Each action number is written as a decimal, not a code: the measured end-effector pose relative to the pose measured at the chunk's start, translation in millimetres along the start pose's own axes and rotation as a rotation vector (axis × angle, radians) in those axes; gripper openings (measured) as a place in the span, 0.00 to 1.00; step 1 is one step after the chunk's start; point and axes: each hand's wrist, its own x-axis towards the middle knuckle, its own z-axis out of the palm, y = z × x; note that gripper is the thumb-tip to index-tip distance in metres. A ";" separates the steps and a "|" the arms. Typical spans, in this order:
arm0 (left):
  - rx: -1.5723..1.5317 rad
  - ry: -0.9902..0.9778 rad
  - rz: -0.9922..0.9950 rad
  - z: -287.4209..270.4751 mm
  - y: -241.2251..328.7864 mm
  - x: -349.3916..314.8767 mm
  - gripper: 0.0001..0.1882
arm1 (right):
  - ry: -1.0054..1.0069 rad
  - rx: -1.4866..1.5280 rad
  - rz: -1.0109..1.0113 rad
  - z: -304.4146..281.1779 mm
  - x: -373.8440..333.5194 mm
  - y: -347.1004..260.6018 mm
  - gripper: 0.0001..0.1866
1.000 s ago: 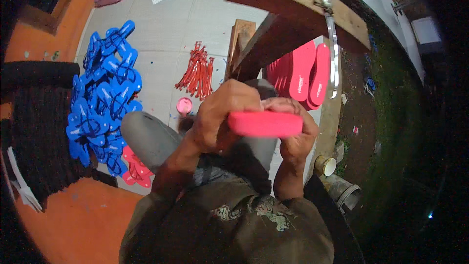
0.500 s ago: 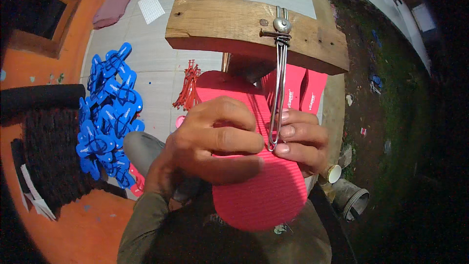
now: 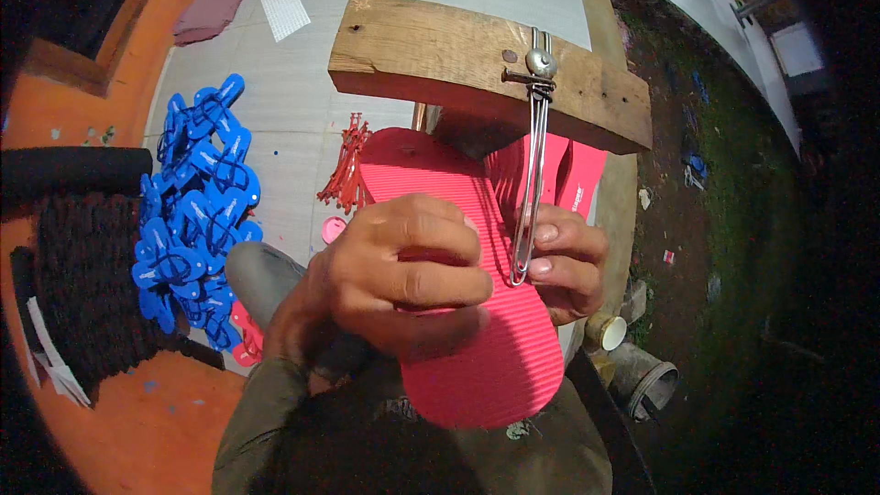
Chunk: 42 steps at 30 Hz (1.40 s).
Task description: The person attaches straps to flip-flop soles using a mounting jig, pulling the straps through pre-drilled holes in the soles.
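A pink flip-flop sole (image 3: 495, 376) with a ribbed face lies tilted in front of me, below a wooden beam. My left hand (image 3: 403, 270) is closed over its left side with curled fingers; the fingertips are partly hidden. At the right edge my right hand (image 3: 568, 261) grips the sole, its thumb out of sight. A long metal wire loop (image 3: 529, 192) hangs from the beam, its rounded end against the sole beside my right fingertips. Whether it passes into the sole, I cannot tell.
The thick wooden beam (image 3: 422, 41) holds the wire with a bolt and nail. Blue flip-flops (image 3: 206, 192) are heaped at left; red straps (image 3: 346, 165) lie nearer. More pink soles (image 3: 577, 179) stand behind the wire. A bucket (image 3: 653, 385) and a cup (image 3: 607, 332) are at right.
The view has shifted slightly. My right fingers have changed their grip near the wire's end, and the sole has tilted slightly. My left hand stays curled over the sole.
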 end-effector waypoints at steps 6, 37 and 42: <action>0.033 0.004 0.028 1.4 -4.7 2.6 0.06 | 0.001 0.001 -0.008 2.3 2.0 -0.1 0.16; 0.151 0.342 -0.648 26.5 16.5 -1.7 0.22 | 0.166 -0.231 0.358 15.1 14.7 -38.8 0.11; 0.233 0.340 -0.366 21.7 21.0 1.9 0.20 | 0.141 -0.317 0.055 6.1 4.7 -19.6 0.14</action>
